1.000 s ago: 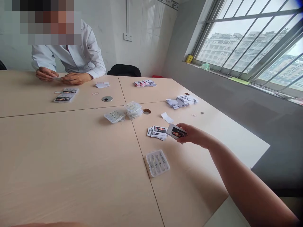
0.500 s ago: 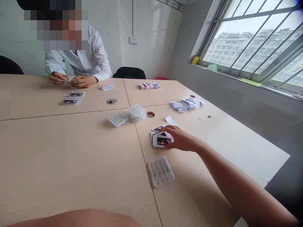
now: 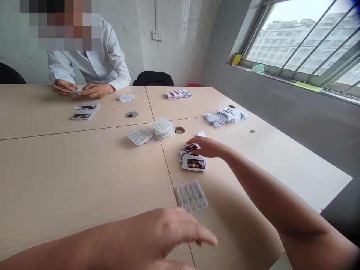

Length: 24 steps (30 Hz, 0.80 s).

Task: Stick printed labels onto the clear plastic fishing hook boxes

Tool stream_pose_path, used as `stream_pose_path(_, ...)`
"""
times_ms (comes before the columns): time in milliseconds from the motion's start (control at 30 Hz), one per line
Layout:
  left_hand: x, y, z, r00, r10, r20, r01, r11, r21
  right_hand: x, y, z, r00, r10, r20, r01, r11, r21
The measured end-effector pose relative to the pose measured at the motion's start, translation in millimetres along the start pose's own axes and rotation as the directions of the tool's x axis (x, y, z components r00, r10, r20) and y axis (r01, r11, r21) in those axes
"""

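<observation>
My right hand has its fingers closed on a black-and-white printed card at the back of a small pile. The front stack of printed cards lies just below that hand. Nearer to me is a clear plastic box with several slim, hook-like silvery items in its slots. My left hand hovers in front of this box, fingers apart and nothing in them. It covers the box's near edge from view.
More clear boxes are stacked at the middle, beside a round hole. White folded papers and red-and-white packets lie farther back. Across the table, a person in white holds a small flat item near two card-topped boxes.
My left hand has come in from the bottom edge toward the clear box. My right hand has shifted from the front card stack to the back card, which is now tilted in its fingers.
</observation>
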<state>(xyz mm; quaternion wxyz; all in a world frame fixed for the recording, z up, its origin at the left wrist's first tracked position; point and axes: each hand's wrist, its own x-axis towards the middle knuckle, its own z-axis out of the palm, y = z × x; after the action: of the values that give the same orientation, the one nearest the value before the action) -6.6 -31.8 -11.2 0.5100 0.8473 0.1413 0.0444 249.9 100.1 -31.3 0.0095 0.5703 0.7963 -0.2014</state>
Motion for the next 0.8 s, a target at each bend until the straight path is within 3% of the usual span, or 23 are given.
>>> stream_pose_path(67, 1.4, -6.1, -5.7, 0.986, -0.059, -0.153, 0.082, 0.985, 0.149, 4.0, -0.4, 2.0, 1.000, 0.011, 0.007, -0.011, 1.000, -0.023)
stream_pose_path(167, 8.2, -21.3, -8.2, 0.973, -0.040, -0.229, 0.119, 0.932, 0.343, 6.5, -1.2, 0.6, 0.998, 0.046, 0.036, -0.044, 0.998, -0.050)
stream_pose_path(300, 14.3, -33.0, -5.4, 0.976, 0.008, -0.218, 0.095, 0.883, 0.459, 7.2, -1.9, -6.1, 0.992, 0.102, 0.075, -0.095, 0.992, -0.086)
stream_pose_path(800, 11.9, -30.6, -5.2, 0.988, 0.037, -0.148, 0.036, 0.886, 0.462, 7.8, 6.5, -5.8, 0.980, 0.180, 0.079, -0.174, 0.982, -0.075)
